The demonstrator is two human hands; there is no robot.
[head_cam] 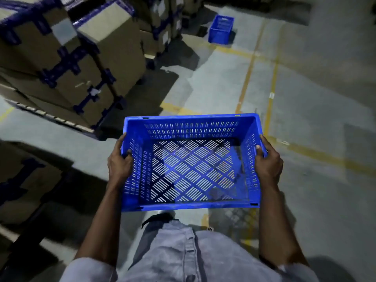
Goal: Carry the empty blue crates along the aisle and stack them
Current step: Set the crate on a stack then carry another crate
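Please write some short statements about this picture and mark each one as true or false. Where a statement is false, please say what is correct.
1. The left hand and the right hand grip the carried crate by its opposite side rims. True.
2. The carried crate holds packets. False: it is empty, and the floor shows through its slotted bottom.
3. A second crate stands on the floor farther ahead. True.
4. The stacked cardboard boxes are on the person's right. False: they are on the left.
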